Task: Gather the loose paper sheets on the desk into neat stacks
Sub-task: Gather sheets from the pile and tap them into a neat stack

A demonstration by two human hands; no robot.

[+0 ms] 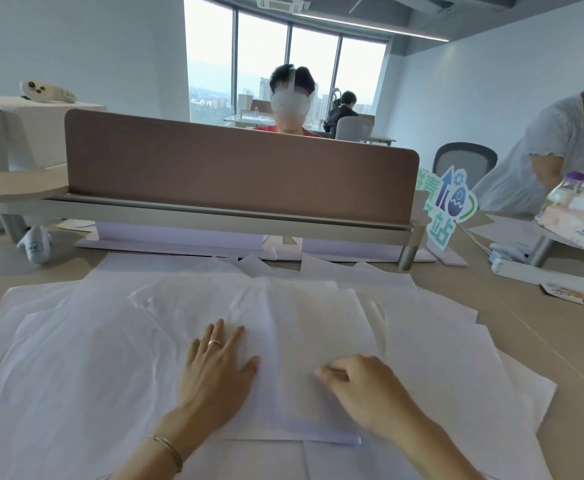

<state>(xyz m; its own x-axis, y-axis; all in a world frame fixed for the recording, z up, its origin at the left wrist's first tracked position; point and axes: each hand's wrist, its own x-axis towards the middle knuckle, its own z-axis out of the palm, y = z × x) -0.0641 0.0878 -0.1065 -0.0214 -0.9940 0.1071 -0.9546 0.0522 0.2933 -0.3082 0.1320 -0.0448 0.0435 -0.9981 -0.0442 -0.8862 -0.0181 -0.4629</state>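
Several loose white paper sheets [86,341] lie overlapping across the tan desk [543,327], spread from the left edge to the right. One upright sheet [318,323] lies on top in the middle. My left hand [214,368] rests flat on the papers, fingers spread, a ring on one finger. My right hand [359,386] sits just right of it on the middle sheet, with curled fingers pinching at the paper surface; whether it grips a sheet is unclear.
A brown divider panel [242,168] on a raised shelf crosses the desk behind the papers. A colourful sign [446,209], a white power strip [540,275] and a tissue pack [574,220] sit at the right. People sit beyond the panel and at the right.
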